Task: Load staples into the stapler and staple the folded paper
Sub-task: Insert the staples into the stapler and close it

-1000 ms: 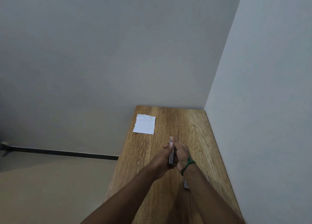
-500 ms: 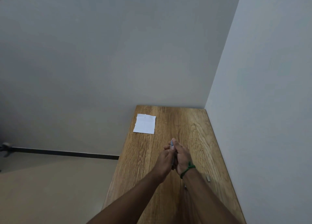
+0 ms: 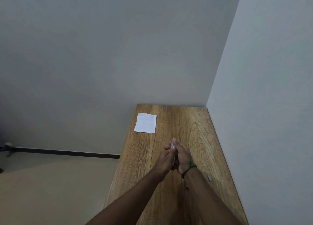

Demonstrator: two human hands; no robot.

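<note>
My left hand (image 3: pixel 165 160) and my right hand (image 3: pixel 183 155) are pressed together above the middle of the wooden table (image 3: pixel 194 126), both closed around a slim pale stapler (image 3: pixel 173 144). Only its tip and a thin edge show between the palms. A folded white paper (image 3: pixel 145 123) lies flat near the table's far left corner, well beyond my hands. A small grey strip of staples (image 3: pixel 209 178) rests on the wood to the right of my right wrist. Another small metallic piece (image 3: pixel 187 187) shows just beside my right forearm.
The table stands in a corner, with a wall along its far edge and another along its right side. Its left edge drops to a beige floor (image 3: pixel 50 191). A green cord bracelet (image 3: pixel 188 168) circles my right wrist.
My hands have stayed clasped on the stapler, shifting slightly. The staple strip on the right, hidden a second ago, is now in view beside my right forearm.
</note>
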